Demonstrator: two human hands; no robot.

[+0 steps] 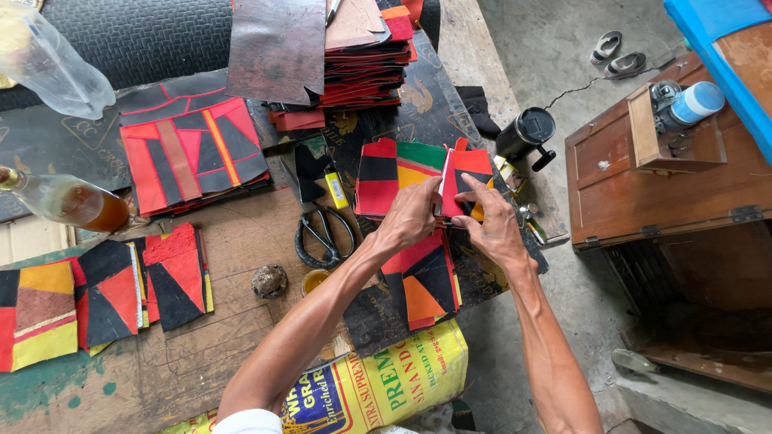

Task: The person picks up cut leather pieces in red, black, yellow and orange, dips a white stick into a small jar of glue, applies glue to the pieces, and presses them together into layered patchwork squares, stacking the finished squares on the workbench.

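Red-black patch (465, 173) pinched by both hands | left hand (412, 215) and right hand (490, 229) closed on it | bench's right edge, scissors (324, 235) near

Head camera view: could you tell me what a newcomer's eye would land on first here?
Probably the two hands at centre, the left hand and right hand gripping a folded patchwork piece of red, black and orange. Around them lie similar patchwork panels on the worn workbench, with black scissors just left of the hands. A tall stack of red sheets sits at the top.
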